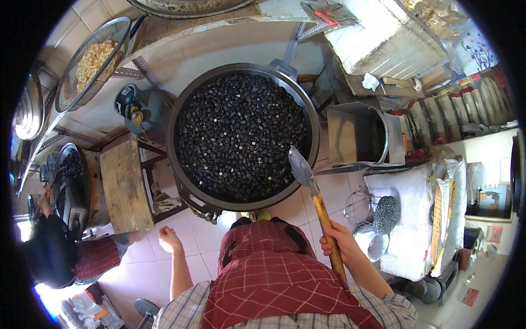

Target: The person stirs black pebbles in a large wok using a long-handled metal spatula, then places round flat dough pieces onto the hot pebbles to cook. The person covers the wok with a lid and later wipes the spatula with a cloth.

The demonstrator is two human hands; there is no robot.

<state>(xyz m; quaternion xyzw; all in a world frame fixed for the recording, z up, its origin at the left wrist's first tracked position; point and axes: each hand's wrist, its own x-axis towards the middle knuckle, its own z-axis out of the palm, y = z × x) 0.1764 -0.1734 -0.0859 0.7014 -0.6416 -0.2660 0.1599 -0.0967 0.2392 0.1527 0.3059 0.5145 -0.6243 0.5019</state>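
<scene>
A large dark metal pan [171, 164] full of small black stones [242, 135] stands in front of me, with a few pale pebbles scattered among them. My right hand [337, 242] is closed around the wooden handle of a metal shovel [302, 166]. The shovel's blade rests at or just over the pan's near right rim; contact cannot be told. My left hand [169, 239] is held out to the left of my body, below a wooden stool, with the fingers curled loosely and nothing visible in them.
A wooden stool [123, 185] and a gas cylinder [152, 109] stand left of the pan. Right of it is a metal bin [394, 140]. A co-worker [53, 246] is at another pan of black stones [70, 164] on the far left. A wire sieve [119, 61] sits on the upper left shelf.
</scene>
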